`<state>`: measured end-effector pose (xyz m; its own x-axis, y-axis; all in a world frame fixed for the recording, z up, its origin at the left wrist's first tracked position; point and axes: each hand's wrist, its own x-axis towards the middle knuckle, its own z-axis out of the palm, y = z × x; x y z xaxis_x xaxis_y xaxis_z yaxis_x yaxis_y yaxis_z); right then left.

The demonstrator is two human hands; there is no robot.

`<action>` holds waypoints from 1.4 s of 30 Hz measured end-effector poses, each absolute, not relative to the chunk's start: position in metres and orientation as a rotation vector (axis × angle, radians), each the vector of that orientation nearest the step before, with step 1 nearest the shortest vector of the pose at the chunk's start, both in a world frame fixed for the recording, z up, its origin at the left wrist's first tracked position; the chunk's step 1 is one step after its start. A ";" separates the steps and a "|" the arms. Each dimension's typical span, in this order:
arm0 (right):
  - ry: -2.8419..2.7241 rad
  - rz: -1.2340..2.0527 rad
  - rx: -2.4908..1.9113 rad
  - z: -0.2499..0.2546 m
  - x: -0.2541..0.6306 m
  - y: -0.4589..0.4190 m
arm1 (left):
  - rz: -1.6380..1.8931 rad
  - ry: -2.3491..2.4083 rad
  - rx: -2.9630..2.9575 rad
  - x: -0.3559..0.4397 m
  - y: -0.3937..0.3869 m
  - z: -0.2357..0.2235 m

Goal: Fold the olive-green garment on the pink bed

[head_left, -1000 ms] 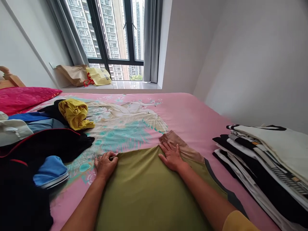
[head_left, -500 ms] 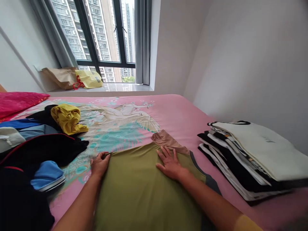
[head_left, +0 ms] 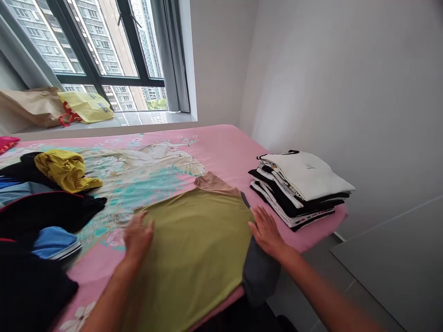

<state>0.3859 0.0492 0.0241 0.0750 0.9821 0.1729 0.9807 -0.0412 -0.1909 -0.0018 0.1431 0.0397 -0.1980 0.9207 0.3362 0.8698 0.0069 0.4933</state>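
The shirt (head_left: 197,235) lies spread, unfolded, on the bed (head_left: 224,145) between the person's fingers. The right fingers (head_left: 262,218) look loose at its edge; the left fingers (head_left: 140,219) are blurred, so I can't tell whether they grip. Beyond the right ones stands a pile (head_left: 304,184), seemingly finished; the heap (head_left: 51,210) left of the left ones remains unfolded, crowding that side.

The olive garment (head_left: 194,244) is smooth, matt cloth.
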 end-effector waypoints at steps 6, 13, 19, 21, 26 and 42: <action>-2.123 0.150 -2.152 0.003 0.367 0.036 | 0.283 2.006 2.282 0.033 0.006 0.019; -1.919 -0.146 -2.256 -0.034 0.409 -0.010 | 0.178 2.354 2.121 -0.024 -0.084 0.001; -1.691 -0.216 -2.205 -0.040 0.394 -0.044 | 0.302 2.462 2.056 -0.017 -0.118 -0.006; -1.665 -0.200 -2.162 -0.046 0.393 -0.060 | 0.352 2.449 2.055 -0.017 -0.129 -0.010; -1.661 -0.078 -1.988 -0.055 0.390 -0.097 | 0.409 2.393 2.015 -0.025 -0.143 -0.013; -1.555 0.659 -1.975 -0.154 0.406 -0.232 | 0.265 2.500 2.036 -0.028 -0.130 -0.023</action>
<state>0.4060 -0.2324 -0.1538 0.2158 0.9752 -0.0485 0.7133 -0.1913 -0.6743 -0.0281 -0.1300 -0.0229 -0.2053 0.9628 0.1755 0.9782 0.1963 0.0675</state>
